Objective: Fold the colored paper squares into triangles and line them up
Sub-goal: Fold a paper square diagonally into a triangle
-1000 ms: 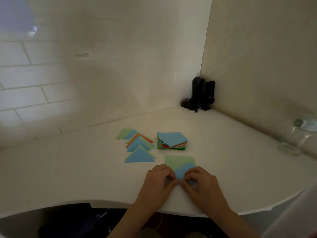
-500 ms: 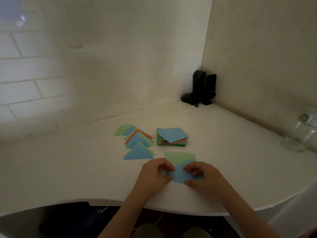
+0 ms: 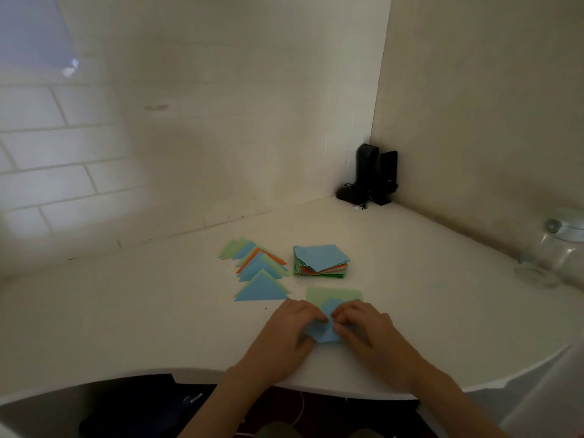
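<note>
Head view: A person's left hand (image 3: pixel 292 327) and right hand (image 3: pixel 363 328) meet over a blue paper square (image 3: pixel 324 330) near the front edge of the white counter (image 3: pixel 126 327), fingers curled and fingertips pinching the sheet from both sides. The grip suggests a fold in progress, with the paper pinned flat so its corners can be matched before a crease is pressed. Under and just behind it lies a pale green sheet (image 3: pixel 335 295), its far edge showing past the knuckles; whether it is already folded cannot be told.

Behind the hands and to the left, finished triangles (image 3: pixel 259 270) in blue, green and orange overlap in a staggered line that runs away from the person, points towards the wall, apparently so each new piece can be added at the near end. Just beside them to the right sits the stack of unfolded squares (image 3: pixel 320 262), blue on top, with orange and green edges fanned slightly, within easy reach.

The paper looks thin, matte and sharp-edged; the counter is smooth and curved at its front. Two black speakers (image 3: pixel 376 172) stand in the corner, and a clear glass jar (image 3: pixel 559 251) sits at the far right.
</note>
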The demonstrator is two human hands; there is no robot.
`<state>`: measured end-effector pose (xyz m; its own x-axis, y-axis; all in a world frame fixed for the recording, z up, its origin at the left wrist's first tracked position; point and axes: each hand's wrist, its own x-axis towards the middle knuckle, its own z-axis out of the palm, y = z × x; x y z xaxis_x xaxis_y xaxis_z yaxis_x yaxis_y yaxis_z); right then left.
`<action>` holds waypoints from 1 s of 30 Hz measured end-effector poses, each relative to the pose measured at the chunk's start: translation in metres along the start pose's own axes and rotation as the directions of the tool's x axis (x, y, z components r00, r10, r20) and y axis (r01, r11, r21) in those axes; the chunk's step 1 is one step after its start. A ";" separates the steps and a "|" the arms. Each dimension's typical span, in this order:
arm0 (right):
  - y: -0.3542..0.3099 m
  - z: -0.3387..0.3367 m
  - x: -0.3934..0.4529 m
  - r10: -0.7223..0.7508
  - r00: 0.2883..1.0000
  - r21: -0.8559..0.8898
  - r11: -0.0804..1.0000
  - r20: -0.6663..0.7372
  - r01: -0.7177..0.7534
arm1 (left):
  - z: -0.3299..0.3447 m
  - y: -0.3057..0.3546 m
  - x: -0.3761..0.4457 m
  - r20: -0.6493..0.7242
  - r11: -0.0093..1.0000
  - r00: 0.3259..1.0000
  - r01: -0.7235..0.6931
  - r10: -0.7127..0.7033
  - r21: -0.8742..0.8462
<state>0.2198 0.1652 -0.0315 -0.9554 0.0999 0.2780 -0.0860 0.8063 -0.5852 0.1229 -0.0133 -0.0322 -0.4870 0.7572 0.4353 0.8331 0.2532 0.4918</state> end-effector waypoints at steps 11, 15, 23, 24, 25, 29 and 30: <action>0.019 -0.009 -0.012 -0.199 0.978 -0.044 0.979 -0.058 0.197 | 0.008 0.006 -0.007 -0.087 0.951 0.990 -0.079 0.109 0.300; 0.020 -0.008 -0.014 -0.126 0.981 0.012 0.992 -0.145 0.129 | 0.010 0.009 -0.004 -0.092 0.951 0.992 -0.050 0.082 0.307; 0.019 -0.003 -0.013 -0.168 0.978 -0.058 0.985 -0.127 0.162 | 0.011 -0.002 -0.002 -0.074 0.993 0.996 0.049 -0.041 0.108; 0.019 -0.003 -0.012 -0.158 0.979 -0.053 0.987 -0.132 0.152 | 0.011 -0.005 -0.002 -0.084 0.995 0.994 0.073 -0.067 0.074; 0.019 -0.002 -0.011 -0.146 0.979 -0.046 0.989 -0.143 0.141 | 0.010 -0.006 -0.002 -0.101 0.994 0.991 0.097 -0.092 0.045; 0.016 0.005 -0.008 -0.081 0.973 -0.037 0.997 -0.215 0.074 | 0.011 -0.007 0.000 -0.154 0.981 0.969 0.195 -0.195 -0.017; 0.015 0.008 -0.007 -0.048 0.971 -0.042 0.998 -0.235 0.040 | 0.012 -0.007 0.002 -0.156 0.976 0.964 0.219 -0.216 0.002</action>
<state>0.2229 0.1718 -0.0477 -0.8567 0.1951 0.4775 -0.1118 0.8335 -0.5411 0.1196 -0.0065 -0.0439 -0.6905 0.5812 0.4307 0.7066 0.4142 0.5738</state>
